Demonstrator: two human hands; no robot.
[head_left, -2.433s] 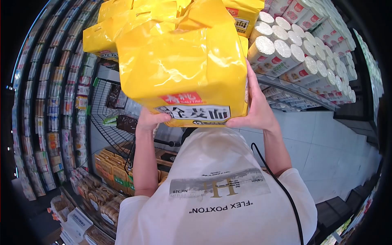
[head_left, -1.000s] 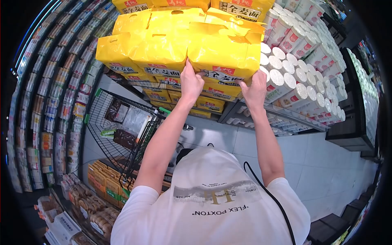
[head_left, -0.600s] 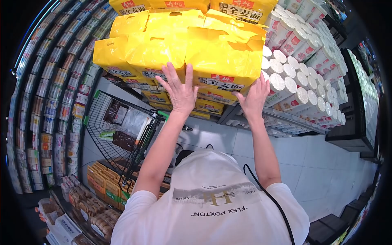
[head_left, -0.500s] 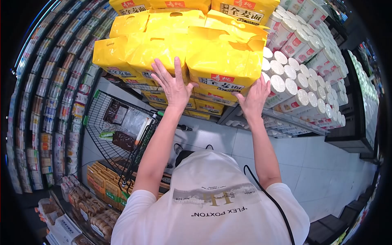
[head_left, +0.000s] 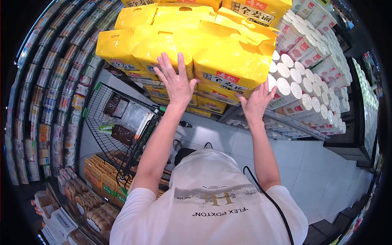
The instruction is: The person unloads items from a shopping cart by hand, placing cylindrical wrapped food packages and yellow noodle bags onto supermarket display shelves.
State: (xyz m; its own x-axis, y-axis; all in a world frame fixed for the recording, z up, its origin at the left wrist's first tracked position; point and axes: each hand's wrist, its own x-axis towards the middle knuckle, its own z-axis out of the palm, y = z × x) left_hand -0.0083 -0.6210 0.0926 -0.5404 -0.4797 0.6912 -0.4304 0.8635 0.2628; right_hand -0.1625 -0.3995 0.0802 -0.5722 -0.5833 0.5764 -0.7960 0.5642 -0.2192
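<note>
Yellow bags of whole-wheat noodles fill the top of the display in front of me. My left hand (head_left: 177, 83) lies with spread fingers against the front of a middle noodle bag (head_left: 163, 49). Its thumb points toward the noodle bag on the right (head_left: 230, 57), which has a red and black label. At that bag's lower right corner is my right hand (head_left: 256, 102), thumb and fingers apart, touching or very near the edge. Neither hand is wrapped round a bag.
White cylindrical packs (head_left: 296, 75) stand stacked to the right of the bags. A black wire shopping cart (head_left: 100, 118) holding packages is at my left. Full shelves (head_left: 53, 85) line the far left, and packed baked goods (head_left: 87, 204) sit at lower left.
The view has turned slightly, so the bags appear further right and higher. My right hand's fingers look a little straighter and more spread at the bag corner. My left hand stays against the bags.
</note>
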